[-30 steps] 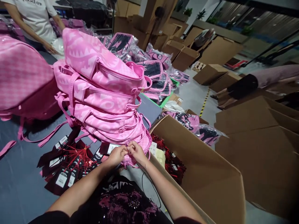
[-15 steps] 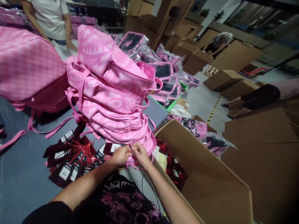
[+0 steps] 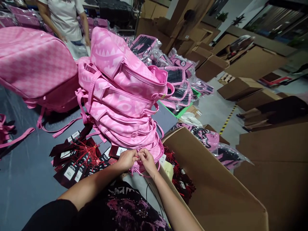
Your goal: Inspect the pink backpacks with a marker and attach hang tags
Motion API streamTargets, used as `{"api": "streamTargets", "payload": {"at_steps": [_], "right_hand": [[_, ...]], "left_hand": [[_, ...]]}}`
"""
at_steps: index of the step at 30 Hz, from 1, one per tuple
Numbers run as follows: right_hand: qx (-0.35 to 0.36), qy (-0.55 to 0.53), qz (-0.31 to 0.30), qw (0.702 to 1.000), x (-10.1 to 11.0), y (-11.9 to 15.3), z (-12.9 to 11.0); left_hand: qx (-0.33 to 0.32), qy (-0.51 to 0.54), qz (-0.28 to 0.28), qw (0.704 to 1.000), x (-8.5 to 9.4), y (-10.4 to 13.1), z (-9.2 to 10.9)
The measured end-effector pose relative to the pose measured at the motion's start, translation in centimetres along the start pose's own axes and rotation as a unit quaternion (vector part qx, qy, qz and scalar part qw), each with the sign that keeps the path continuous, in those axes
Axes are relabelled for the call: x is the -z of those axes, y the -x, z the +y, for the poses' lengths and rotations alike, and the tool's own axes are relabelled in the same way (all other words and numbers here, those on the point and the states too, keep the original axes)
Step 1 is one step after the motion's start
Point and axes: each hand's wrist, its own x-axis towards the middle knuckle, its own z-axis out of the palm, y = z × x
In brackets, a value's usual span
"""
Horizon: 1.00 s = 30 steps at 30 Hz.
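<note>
A stack of several pink backpacks [image 3: 120, 102] stands in front of me on the grey table. At its lower front edge, my left hand [image 3: 128, 159] and my right hand [image 3: 146, 160] nearly meet, fingers pinched. What lies between the fingertips is too small to make out, though a bit of red shows there. A dark tag with a white label [image 3: 117, 151] lies just beyond my left hand. Left of my hands, several dark tags with red strings [image 3: 88, 152] are fanned out on the table.
An open cardboard box [image 3: 216, 183] with more red-stringed tags stands at my right. A large checkered pink backpack [image 3: 36, 61] is on the left. Wrapped pink bags [image 3: 176, 75] lie beyond the stack. A person in a white shirt [image 3: 64, 19] stands across the table.
The whole view has shifted, so the stack and table appear farther right. My hands remain pinched together at the stack's front edge.
</note>
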Motion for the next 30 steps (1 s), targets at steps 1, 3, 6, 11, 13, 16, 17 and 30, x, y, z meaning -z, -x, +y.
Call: {"api": "streamTargets", "payload": {"at_steps": [1,3,6,11,13,16,17,30], "right_hand": [[-0.001,-0.002,0.000,1.000,0.00,0.00,0.11],[-0.004,-0.005,-0.001,1.000,-0.02,0.02,0.27],[-0.007,-0.008,0.003,1.000,-0.10,0.07,0.30],[-0.008,-0.011,0.013,1.000,-0.19,0.07,0.12],[-0.009,-0.013,0.016,1.000,-0.19,0.02,0.10],[-0.009,-0.017,0.020,1.000,-0.12,-0.06,0.09],[-0.009,-0.017,0.021,1.000,-0.08,-0.07,0.09],[-0.012,0.011,0.029,0.999,0.12,-0.26,0.28]], "left_hand": [[-0.004,0.001,-0.009,1.000,0.08,0.01,0.03],[-0.008,-0.003,-0.017,1.000,0.25,0.01,0.04],[-0.001,-0.014,-0.001,1.000,0.40,0.02,0.01],[-0.013,-0.018,-0.027,0.999,0.33,0.07,0.06],[-0.004,-0.029,-0.016,0.999,0.30,0.09,0.16],[-0.003,-0.029,-0.022,0.999,0.40,0.11,0.26],[-0.007,-0.027,-0.027,0.999,0.47,0.10,0.27],[-0.038,-0.047,0.033,0.998,0.21,0.35,-0.30]]}}
